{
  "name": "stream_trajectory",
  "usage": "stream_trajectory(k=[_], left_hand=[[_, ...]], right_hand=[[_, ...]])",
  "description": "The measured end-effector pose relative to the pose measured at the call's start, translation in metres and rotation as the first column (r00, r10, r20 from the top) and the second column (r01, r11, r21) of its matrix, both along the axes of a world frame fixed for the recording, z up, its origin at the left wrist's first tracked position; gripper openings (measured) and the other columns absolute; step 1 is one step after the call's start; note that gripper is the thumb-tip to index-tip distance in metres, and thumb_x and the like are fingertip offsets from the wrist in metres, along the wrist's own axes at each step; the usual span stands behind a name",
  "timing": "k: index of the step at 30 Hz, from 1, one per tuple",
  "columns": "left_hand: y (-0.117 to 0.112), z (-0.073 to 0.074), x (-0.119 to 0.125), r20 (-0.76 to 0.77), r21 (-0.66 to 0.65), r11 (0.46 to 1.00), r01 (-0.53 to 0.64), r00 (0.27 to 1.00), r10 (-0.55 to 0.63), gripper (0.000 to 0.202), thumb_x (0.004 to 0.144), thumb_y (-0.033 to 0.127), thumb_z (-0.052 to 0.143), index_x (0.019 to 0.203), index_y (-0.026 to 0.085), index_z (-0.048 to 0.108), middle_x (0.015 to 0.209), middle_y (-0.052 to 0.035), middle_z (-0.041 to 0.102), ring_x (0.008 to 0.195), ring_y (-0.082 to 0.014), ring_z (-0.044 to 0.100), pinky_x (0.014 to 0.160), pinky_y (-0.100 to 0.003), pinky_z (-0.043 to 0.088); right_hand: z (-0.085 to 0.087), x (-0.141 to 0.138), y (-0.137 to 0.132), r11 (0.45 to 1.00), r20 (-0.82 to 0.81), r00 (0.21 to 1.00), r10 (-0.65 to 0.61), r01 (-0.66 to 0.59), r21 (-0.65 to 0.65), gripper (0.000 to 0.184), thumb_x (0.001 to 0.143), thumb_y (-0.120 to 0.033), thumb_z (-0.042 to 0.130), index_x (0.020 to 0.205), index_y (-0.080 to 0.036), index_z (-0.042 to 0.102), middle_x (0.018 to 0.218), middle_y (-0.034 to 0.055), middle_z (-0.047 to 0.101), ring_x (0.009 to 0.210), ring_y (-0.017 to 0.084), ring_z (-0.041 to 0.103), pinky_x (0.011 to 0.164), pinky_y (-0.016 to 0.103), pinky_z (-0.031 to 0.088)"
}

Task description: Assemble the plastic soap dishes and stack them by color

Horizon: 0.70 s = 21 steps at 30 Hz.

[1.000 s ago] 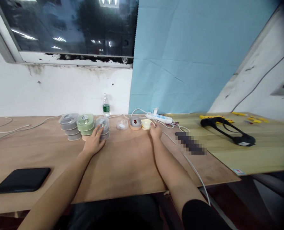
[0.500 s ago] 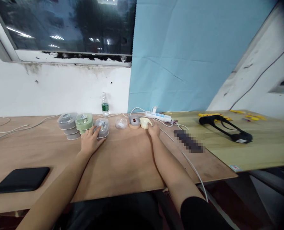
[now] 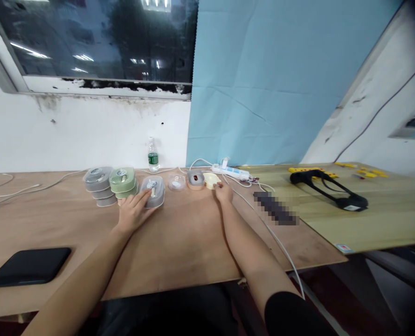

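Note:
My left hand [image 3: 134, 211] grips a grey container with a clear lid [image 3: 157, 195]. Its fingers reach over the left part of the lid and the thumb lies along the near side; the container appears tilted slightly toward me. My right hand [image 3: 224, 192] has its fingers closed on the near right edge of a small pale yellow dish [image 3: 210, 179]. Left of that dish stands an open peach-rimmed container [image 3: 195, 185] with a small dark red item inside, then a clear lid [image 3: 176, 182]. Green lidded containers [image 3: 122, 179] and grey lidded containers [image 3: 98, 179] are stacked at the left.
A water bottle [image 3: 153, 156] stands by the wall. Behind the right hand lie a white power strip [image 3: 231, 171] and cables. Further right are a pixelated dark object [image 3: 275, 208] and a black strap-like frame [image 3: 329, 189]. A black flat case [image 3: 28, 267] lies at front left.
My left hand has moved the grey container slightly right and toward me, and it now tilts more. My right hand stays at the yellow dish, its fingers drawn to the near edge.

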<state>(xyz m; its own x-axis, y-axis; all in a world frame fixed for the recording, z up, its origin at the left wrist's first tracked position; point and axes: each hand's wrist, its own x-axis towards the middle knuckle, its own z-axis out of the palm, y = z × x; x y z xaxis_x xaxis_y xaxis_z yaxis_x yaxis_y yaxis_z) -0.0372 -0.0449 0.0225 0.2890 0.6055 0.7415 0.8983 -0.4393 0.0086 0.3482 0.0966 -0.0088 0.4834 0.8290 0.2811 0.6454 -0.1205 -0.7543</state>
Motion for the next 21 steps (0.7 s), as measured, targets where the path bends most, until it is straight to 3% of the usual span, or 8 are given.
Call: stream_trajectory(k=[5,10,13,16,18,21], left_hand=[[-0.008,-0.002,0.015,-0.015,-0.066,0.966,0.25,0.968,-0.251,0.055,0.084,0.049,0.057,0.133,0.026,0.049,0.131,-0.0113,0.057,0.102,-0.0274,0.06,0.087,-0.041,0.043],[-0.008,-0.002,0.027,-0.072,-0.188,0.919,0.346,0.929,-0.364,0.056,0.086,0.052,0.053,0.133,0.024,0.048,0.131,-0.0139,0.055,0.106,-0.0284,0.059,0.087,-0.041,0.045],[-0.008,0.001,0.027,-0.102,-0.236,0.907,0.349,0.919,-0.38,0.076,0.073,0.067,0.058,0.133,0.021,0.049,0.129,-0.0162,0.055,0.11,-0.0325,0.056,0.091,-0.044,0.044],[-0.011,0.004,0.028,-0.068,-0.243,0.915,0.322,0.935,-0.347,0.091,0.064,0.074,0.06,0.136,0.02,0.046,0.13,-0.0172,0.053,0.115,-0.0362,0.052,0.095,-0.048,0.041],[-0.012,0.004,0.032,-0.052,-0.262,0.915,0.308,0.942,-0.332,0.092,0.064,0.074,0.061,0.137,0.021,0.044,0.134,-0.0173,0.049,0.117,-0.0378,0.05,0.096,-0.05,0.039],[-0.013,-0.001,0.04,-0.053,-0.325,0.902,0.286,0.946,-0.319,0.09,0.065,0.073,0.061,0.137,0.022,0.045,0.139,-0.0175,0.044,0.117,-0.0388,0.05,0.095,-0.052,0.04]], right_hand=[[0.004,-0.002,-0.004,0.998,-0.016,0.999,-0.035,0.036,0.045,0.037,0.078,-0.039,0.057,0.104,-0.016,0.069,0.09,0.0079,0.07,0.082,0.021,0.063,0.076,0.03,0.046],[0.016,-0.015,-0.017,0.942,0.0,0.997,-0.071,0.067,0.328,0.039,0.086,-0.039,0.042,0.104,-0.015,0.066,0.089,0.0077,0.069,0.079,0.019,0.06,0.077,0.03,0.045],[0.024,-0.035,-0.028,0.881,0.096,0.994,0.053,-0.092,0.464,0.038,0.088,-0.037,0.039,0.104,-0.015,0.065,0.094,0.0082,0.068,0.083,0.018,0.06,0.08,0.03,0.044],[0.028,-0.063,-0.041,0.797,0.239,0.945,0.223,-0.318,0.513,0.035,0.09,-0.039,0.041,0.102,-0.018,0.066,0.092,0.007,0.068,0.082,0.017,0.06,0.08,0.029,0.045],[0.029,-0.084,-0.051,0.719,0.356,0.86,0.366,-0.504,0.478,0.031,0.089,-0.039,0.046,0.101,-0.019,0.067,0.086,0.0052,0.068,0.076,0.016,0.06,0.076,0.028,0.046],[0.03,-0.113,-0.067,0.564,0.509,0.633,0.584,-0.767,0.306,0.03,0.088,-0.041,0.051,0.104,-0.021,0.067,0.089,0.0042,0.069,0.08,0.016,0.063,0.076,0.027,0.048]])
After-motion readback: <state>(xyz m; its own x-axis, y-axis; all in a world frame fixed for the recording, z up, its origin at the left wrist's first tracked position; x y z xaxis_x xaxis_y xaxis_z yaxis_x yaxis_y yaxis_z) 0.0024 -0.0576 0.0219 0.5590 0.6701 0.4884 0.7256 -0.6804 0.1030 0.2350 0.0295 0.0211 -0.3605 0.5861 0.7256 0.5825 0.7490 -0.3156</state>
